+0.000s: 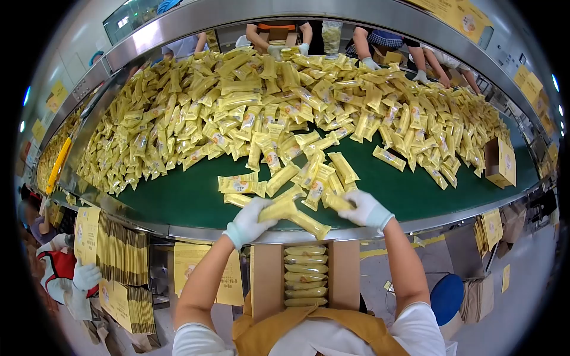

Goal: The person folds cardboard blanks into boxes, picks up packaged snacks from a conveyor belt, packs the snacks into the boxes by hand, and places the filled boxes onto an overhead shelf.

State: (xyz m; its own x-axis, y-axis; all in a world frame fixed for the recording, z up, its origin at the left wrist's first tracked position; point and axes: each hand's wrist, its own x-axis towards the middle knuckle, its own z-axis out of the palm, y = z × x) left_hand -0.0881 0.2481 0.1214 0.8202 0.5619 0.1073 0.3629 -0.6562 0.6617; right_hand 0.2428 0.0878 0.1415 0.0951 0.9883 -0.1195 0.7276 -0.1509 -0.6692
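Observation:
My left hand [252, 221], in a white glove, is closed on a yellow packet [278, 209] near the front edge of the green table. Another yellow packet [310, 224] lies against its right end, slanting over the metal edge. To the right, my gloved right hand [364, 210] has its fingers on a yellow packet [338, 202]. Loose packets [317, 185] lie just beyond both hands. Below them, between my forearms, an open cardboard box [267, 279] holds a stacked column of packets [306, 269].
A large heap of yellow packets [237, 101] covers the far side of the green table [178, 199]. A small box [500, 163] stands at the right. Flattened cartons [122, 249] are stacked at the lower left, a blue stool [446, 299] at the lower right. Co-workers' gloved hands [370, 63] reach in opposite.

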